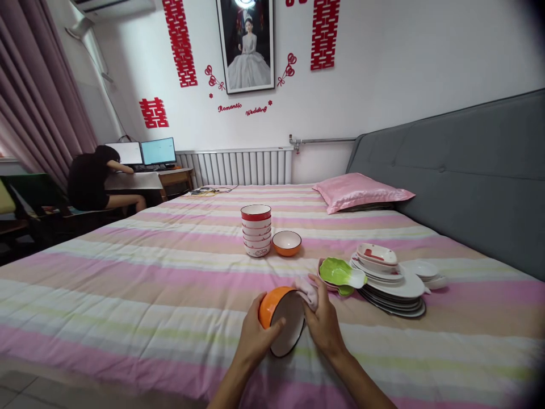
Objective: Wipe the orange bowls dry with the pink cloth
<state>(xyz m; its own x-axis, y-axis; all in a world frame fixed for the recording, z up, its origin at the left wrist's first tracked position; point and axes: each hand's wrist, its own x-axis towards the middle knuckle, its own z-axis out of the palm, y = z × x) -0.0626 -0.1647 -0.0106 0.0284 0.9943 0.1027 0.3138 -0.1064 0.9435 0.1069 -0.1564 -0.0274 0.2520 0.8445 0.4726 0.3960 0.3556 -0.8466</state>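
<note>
My left hand point(258, 329) grips an orange bowl point(289, 326) with a white inside and a dark rim, tilted on its side above the bed. The thumb lies over the rim, fingers behind the wall. In my right hand point(321, 321) a pale pinkish cloth point(307, 292) is pinched against the bowl's far right edge. Beyond them, a second orange bowl point(286, 243) stands upright on the bed, right beside a stack of white and red patterned bowls point(257, 232).
Right of my hands lie a green leaf-shaped dish point(338, 272) and a pile of plates point(409, 284) topped with small dishes. A pink pillow point(357, 190) rests near the grey headboard point(460, 170). A person point(93, 179) sits at a desk with monitors point(158, 151), far left.
</note>
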